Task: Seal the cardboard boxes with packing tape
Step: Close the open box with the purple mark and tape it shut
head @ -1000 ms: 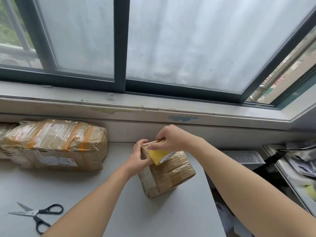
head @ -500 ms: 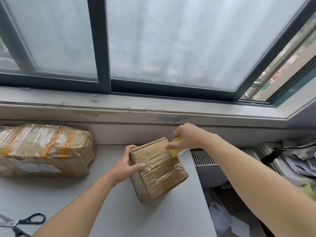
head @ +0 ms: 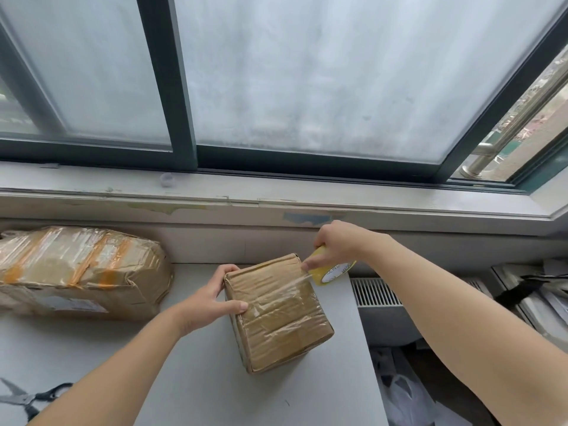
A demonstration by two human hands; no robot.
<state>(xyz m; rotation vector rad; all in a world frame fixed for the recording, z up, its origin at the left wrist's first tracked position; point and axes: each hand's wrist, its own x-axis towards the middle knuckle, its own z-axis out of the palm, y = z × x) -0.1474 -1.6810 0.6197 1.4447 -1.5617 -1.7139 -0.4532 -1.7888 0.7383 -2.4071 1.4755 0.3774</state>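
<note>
Glossy clear tape (head: 299, 279) on cardboard box (head: 278, 315)

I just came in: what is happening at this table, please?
A person is taping a small box on the table. The left hand grips its left edge to steady it. The right hand holds a yellow tape roll beside the far right corner, with a clear strip stretched from the roll onto the top. A larger taped box lies to the left, scissors at the near left.
</note>
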